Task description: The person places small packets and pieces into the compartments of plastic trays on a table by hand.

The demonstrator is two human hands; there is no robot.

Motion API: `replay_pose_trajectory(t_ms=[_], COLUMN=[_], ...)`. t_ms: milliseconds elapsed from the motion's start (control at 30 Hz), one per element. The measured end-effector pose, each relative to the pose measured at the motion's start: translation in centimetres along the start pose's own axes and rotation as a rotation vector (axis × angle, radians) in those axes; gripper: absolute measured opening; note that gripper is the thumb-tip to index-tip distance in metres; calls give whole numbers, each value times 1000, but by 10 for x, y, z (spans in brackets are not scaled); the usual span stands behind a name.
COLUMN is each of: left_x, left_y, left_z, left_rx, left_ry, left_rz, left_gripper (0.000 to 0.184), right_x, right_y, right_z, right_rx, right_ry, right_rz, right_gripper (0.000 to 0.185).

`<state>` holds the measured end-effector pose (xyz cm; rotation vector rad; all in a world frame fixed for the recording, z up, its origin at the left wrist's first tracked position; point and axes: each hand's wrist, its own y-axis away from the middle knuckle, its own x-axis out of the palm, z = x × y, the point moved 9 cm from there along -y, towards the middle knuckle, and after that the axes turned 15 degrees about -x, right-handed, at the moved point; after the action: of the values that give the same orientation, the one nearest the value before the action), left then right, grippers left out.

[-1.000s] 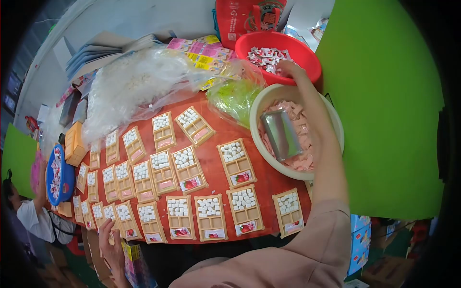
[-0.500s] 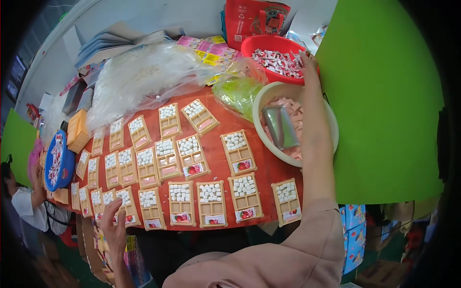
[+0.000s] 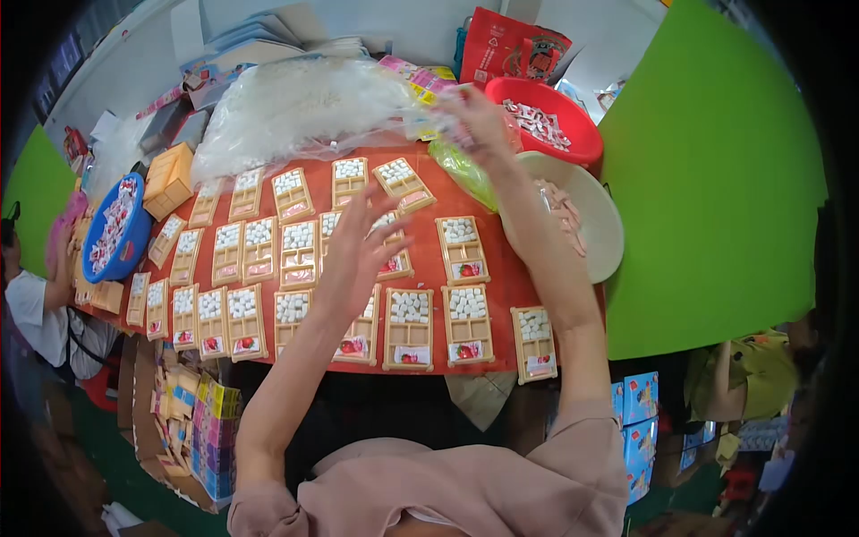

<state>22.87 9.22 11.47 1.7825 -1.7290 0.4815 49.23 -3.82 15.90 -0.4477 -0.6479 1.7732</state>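
My left hand (image 3: 362, 242) is raised over the middle trays, fingers spread, with nothing in it. Up by the clear plastic bag, my right hand (image 3: 474, 123) is closed round small wrapped packets (image 3: 458, 131), blurred by motion. Rows of tan compartment trays (image 3: 422, 294) lie on the red table (image 3: 416, 255), holding white cubes; some also hold pink pieces or a strawberry-print packet (image 3: 466, 350). Right of my right hand, a red basin (image 3: 586, 134) holds wrapped packets. Below it a cream tub (image 3: 601, 215) with pink pieces is partly hidden by my right forearm.
A large clear plastic bag (image 3: 295, 112) and a green bag (image 3: 465, 170) lie behind the trays. At the left are a blue basin (image 3: 134, 234) of packets, stacked orange trays (image 3: 167, 179) and a person in white (image 3: 31, 300). Another person (image 3: 761, 376) is at the lower right.
My right hand has moved left, out of the red basin, with packets in it. My left hand has risen from the table's front left to over the trays. The view has shifted.
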Motion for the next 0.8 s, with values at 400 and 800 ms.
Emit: replay_pose_trajectory(t_ms=[400,800], left_x=[-100,-187], left_y=[-14,22], left_z=[-49,-51], left_rx=[98,118], left_ry=[476,590], left_rz=[51,-90], left_gripper=[51,49], right_x=[244,308], right_y=[146,191], right_z=[102,116], right_rx=[-397,-408], right_ry=[315,392], right_rz=[155,129], right_gripper=[34,31])
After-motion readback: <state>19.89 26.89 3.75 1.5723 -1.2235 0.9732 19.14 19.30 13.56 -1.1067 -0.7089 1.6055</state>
